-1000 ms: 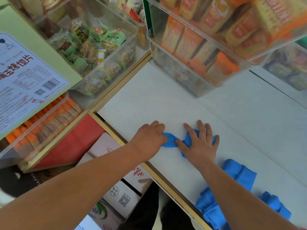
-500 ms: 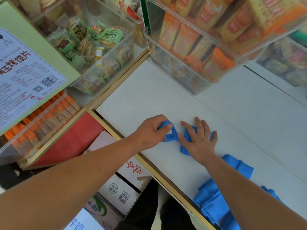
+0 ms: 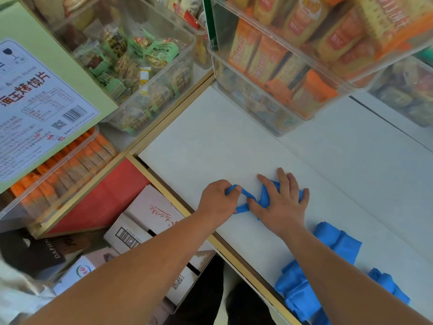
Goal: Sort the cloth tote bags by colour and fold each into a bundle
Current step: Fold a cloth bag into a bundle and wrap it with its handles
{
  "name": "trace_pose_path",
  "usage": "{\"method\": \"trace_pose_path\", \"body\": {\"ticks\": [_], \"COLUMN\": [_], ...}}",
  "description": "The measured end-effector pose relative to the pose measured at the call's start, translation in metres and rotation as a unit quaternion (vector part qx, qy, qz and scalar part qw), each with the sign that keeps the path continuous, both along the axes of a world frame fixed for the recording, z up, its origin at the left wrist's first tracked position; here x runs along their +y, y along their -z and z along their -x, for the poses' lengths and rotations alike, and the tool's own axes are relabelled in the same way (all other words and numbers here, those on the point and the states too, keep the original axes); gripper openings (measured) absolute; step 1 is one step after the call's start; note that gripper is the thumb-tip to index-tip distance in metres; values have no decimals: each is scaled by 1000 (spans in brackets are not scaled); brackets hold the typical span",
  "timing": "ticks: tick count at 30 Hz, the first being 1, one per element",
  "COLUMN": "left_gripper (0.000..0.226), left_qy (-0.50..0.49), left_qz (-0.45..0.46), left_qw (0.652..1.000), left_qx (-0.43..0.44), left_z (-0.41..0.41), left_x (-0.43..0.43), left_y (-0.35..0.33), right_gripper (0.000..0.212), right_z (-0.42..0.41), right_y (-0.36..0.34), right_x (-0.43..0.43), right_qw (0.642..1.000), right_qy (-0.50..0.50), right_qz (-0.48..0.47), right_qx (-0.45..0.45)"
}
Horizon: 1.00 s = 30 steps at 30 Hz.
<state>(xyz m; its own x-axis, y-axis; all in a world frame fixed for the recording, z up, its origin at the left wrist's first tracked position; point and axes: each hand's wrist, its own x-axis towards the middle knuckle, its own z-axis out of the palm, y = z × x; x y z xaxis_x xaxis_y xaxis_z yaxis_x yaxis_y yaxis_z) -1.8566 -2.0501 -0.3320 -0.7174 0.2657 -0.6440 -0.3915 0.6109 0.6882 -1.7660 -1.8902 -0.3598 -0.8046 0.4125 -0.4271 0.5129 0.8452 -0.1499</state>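
Observation:
A small folded blue tote bag (image 3: 266,195) lies on the white counter (image 3: 234,141). My right hand (image 3: 283,200) presses flat on it with fingers spread, hiding most of it. My left hand (image 3: 219,200) pinches the bag's blue strap (image 3: 244,195), which loops out to the left of the bundle. More blue tote bags (image 3: 302,292) lie crumpled at the counter's near right edge, partly hidden by my right forearm. Another blue bundle (image 3: 386,285) sits farther right.
Clear plastic bins of orange snack packs (image 3: 281,73) and green-wrapped snacks (image 3: 140,73) overhang the counter's far side. A green carton with a label (image 3: 39,95) is at left. Cardboard boxes (image 3: 150,221) stand below the counter's wooden front edge.
My left hand has gone from resting on the strap to pinching it and drawing its loop leftward. My right hand stays pressed on the bundle.

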Motion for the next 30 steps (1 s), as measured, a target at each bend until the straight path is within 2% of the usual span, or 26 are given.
{"method": "trace_pose_path", "body": {"ticks": [8,12,14,16,18,20,21,23,25,28,30], "left_gripper": [23,23,25,26,28,28,27,26,25,23,24], "left_qy": [-92,-53,-31,-22,-25,-36,-44,-59,-71,-64,-53], "left_qz": [-133,-101,-73,-58,-54,-57,-61,-68,-78,-82,-77], "left_qw": [986,994,997,998,998,997,996,995,993,994,995], "left_qx": [-35,3,15,25,34,40,42,49,46,41,36], "left_z": [-2,8,9,7,2,-2,-4,-5,-5,-6,-9], "left_x": [13,14,13,14,16,15,13,9,4,-1,-4], "left_y": [-11,-13,-13,-13,-11,-11,-11,-13,-15,-15,-15], "right_gripper": [66,80,72,60,73,94,97,91,79,70,66], "right_z": [-6,-5,-6,-12,-14,-9,-4,7,12,13,11], "right_y": [6,-5,-11,-16,-23,-36,-41,-46,-48,-44,-40], "right_x": [2,10,16,19,20,21,21,22,21,12,5], "right_qw": [999,998,992,989,988,986,982,970,955,931,914], "right_qy": [-37,-43,-19,-1,52,144,181,219,250,297,338], "right_qz": [-26,52,117,107,59,48,56,80,121,196,225], "right_qx": [21,18,34,97,132,75,21,-72,-104,-84,-27]}}
